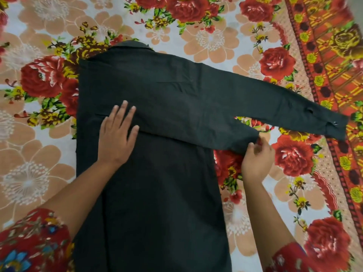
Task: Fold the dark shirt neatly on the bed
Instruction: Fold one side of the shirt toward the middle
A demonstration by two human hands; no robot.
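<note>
Our left hand (117,134) flat on shirt (157,193), frame centre; right hand (257,160) pinches sleeve (225,136) at tip, mid-fold. Next we likely swing it down along body.

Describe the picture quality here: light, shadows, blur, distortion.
Head view: soft, even light, no glare, only a faint shadow beside the left hand. Head view: the shirt reads as a nearly flat dark mass, its creases barely visible. Head view: the right hand, pinching the shirt's edge, looks slightly smeared. Head view: wide-angle bending curves the bedspread border at the right.
</note>
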